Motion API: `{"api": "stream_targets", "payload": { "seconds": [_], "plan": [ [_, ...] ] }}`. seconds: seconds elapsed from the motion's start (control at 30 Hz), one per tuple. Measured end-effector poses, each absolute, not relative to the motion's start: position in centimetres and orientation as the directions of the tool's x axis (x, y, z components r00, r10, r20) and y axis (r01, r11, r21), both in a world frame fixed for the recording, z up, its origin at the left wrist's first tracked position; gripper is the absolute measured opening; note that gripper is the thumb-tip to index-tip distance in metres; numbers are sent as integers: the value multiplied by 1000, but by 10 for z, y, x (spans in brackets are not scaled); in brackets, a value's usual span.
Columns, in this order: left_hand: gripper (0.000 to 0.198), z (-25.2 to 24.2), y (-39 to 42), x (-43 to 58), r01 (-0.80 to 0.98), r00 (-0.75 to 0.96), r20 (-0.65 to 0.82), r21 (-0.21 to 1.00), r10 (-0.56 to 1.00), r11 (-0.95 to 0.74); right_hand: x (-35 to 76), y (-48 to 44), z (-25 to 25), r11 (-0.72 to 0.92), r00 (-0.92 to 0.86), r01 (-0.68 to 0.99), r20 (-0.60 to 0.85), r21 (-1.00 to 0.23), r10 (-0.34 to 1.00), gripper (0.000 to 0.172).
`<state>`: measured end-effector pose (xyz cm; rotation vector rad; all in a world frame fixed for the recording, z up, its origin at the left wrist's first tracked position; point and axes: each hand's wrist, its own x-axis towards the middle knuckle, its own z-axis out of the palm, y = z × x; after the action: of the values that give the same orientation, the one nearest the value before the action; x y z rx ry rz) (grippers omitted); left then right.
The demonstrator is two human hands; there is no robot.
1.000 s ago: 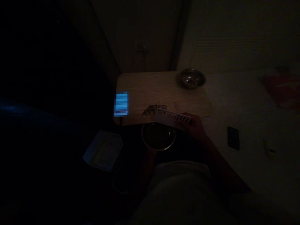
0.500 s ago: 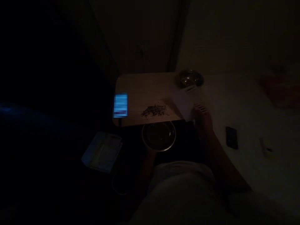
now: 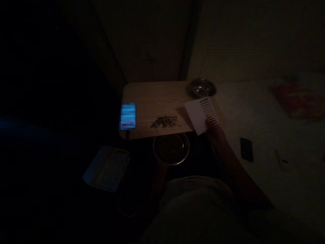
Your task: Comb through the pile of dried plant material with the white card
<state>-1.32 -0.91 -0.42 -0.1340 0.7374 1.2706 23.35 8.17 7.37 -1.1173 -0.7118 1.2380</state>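
Note:
The scene is very dark. My right hand (image 3: 214, 130) is closed on the lower corner of a white card (image 3: 201, 114) with printed stripes, held over the right end of a small wooden table (image 3: 152, 98). A pile of dark crumbs (image 3: 164, 122) lies on the table to the card's left. Just below the table's front edge is a metal bowl (image 3: 171, 149). My left forearm reaches up to its underside, and the left hand (image 3: 162, 162) is mostly hidden beneath it in the dark.
A lit phone screen (image 3: 128, 116) sits at the table's left edge. A second metal bowl (image 3: 202, 87) stands at the back right corner. A dark phone (image 3: 246, 149) lies on the pale surface to the right. A white tray-like object (image 3: 106, 167) rests lower left.
My right hand has swung the card from over the crumbs near the bowl to the table's right end, turning its striped face upward. The crumb pile is now uncovered.

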Motion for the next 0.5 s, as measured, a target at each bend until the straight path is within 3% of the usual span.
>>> {"api": "stream_targets", "payload": {
  "seconds": [0.37,0.5],
  "plan": [
    [62,-8,-9,-10,-945,130,-464,208,876,251,226,78,83,-103,192,-355,-180,-929,965,32],
    [60,-11,-9,-12,-959,188,-425,117,885,260,225,80,86,-144,182,-349,-217,-926,959,32]
  ]
}}
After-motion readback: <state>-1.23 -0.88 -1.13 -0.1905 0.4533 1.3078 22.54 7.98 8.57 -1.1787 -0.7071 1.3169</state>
